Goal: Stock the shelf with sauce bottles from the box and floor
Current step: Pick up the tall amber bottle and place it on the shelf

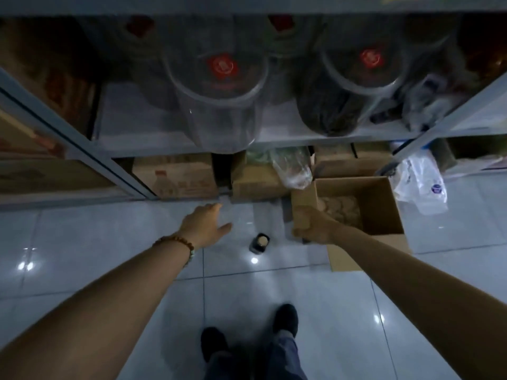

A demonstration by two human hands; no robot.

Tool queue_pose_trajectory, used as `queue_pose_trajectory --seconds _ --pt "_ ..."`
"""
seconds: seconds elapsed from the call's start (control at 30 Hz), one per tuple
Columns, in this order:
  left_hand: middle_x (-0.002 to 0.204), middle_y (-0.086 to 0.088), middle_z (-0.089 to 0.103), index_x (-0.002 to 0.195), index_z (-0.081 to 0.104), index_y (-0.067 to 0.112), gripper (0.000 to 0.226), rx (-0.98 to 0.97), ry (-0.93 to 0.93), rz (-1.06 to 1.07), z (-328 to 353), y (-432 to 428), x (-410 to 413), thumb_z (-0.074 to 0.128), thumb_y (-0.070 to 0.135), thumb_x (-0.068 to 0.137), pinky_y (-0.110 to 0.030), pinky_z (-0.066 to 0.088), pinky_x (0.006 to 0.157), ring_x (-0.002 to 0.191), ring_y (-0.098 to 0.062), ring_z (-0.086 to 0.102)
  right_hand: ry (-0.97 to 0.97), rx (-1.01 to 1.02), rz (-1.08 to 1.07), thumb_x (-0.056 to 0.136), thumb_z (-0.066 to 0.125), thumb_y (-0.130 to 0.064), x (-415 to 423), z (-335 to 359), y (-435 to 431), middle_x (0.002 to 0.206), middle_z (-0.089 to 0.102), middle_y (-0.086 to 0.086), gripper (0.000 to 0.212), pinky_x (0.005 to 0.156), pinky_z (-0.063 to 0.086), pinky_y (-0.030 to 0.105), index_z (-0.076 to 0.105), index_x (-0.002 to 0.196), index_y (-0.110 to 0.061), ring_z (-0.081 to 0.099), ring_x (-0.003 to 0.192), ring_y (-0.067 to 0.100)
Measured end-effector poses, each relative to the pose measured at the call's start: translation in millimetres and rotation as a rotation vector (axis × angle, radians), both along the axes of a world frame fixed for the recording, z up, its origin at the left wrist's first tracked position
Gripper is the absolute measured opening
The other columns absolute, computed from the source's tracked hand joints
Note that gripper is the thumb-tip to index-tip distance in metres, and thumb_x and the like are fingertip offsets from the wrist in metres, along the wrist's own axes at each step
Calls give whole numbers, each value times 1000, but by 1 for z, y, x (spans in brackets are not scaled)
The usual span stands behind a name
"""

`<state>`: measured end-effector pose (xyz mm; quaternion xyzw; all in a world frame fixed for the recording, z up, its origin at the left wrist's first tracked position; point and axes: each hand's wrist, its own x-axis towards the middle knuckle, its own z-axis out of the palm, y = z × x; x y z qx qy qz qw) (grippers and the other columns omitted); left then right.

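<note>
One dark sauce bottle [259,242] with a tan cap stands upright on the tiled floor between my hands. My left hand [206,225] hovers to its left, fingers straight and spread, holding nothing. My right hand [311,225] is curled over the top of what looks like a second dark bottle [305,240], mostly hidden under the hand, next to the near-left corner of the open cardboard box [384,198]. Several tan caps [340,208] show inside the box. The grey metal shelf [131,119] rises ahead.
Big clear jars [219,105] with red lids fill the shelf's lower board. Under it sit cardboard boxes [178,176] and plastic bags [293,168]. A white plastic bag [422,185] lies right of the open box. My feet [285,316] stand on the tiles.
</note>
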<state>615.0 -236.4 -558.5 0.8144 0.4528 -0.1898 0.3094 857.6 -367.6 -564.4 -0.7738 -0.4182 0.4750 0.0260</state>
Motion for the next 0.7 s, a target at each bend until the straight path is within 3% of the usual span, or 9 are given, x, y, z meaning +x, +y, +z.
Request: queue_pose_trajectory --seconds 0.17,0.27,0.4,0.5,0.6,0.7 --pt "149 -6 33 146 23 16 72 -65 38 20 -115 -11 7 48 53 90 -36 36 104 132 -24 35 69 -1 -46 85 68 -35 -11 -124 -10 155 23 5 77 112 29 33 25 147 -21 29 139 25" --pt "149 -3 34 146 23 18 72 -95 5 49 -182 -19 15 51 52 89 -37 36 105 132 -22 36 107 59 -73 83 70 -37 -16 -194 -12 154 26 3 79 107 30 30 25 146 -24 32 138 24" --pt "149 -1 34 147 21 20 76 -166 -60 108 -265 -33 28 56 51 87 -36 38 104 130 -21 39 172 135 -236 81 69 -42 -18 -269 -10 152 29 2 78 109 36 39 28 145 -27 36 135 24" --pt "148 0 36 147 22 21 77 -233 -125 157 -326 -41 38 61 46 85 -36 39 104 129 -20 41 218 202 -310 78 75 -34 -20 -322 -8 145 39 0 71 104 41 40 41 139 -24 42 130 24" --pt "146 0 38 146 26 23 74 -255 -178 183 -371 -43 43 63 42 85 -36 37 106 130 -20 41 208 268 -190 77 77 -24 -28 -359 -3 129 56 -3 56 90 45 28 55 128 -21 53 118 19" --pt "145 1 41 144 31 26 67 -278 -213 200 -400 -39 43 62 39 86 -35 36 106 130 -18 40 160 325 -133 76 78 -23 -32 -379 2 120 64 -1 47 89 50 34 62 120 -19 59 107 20"
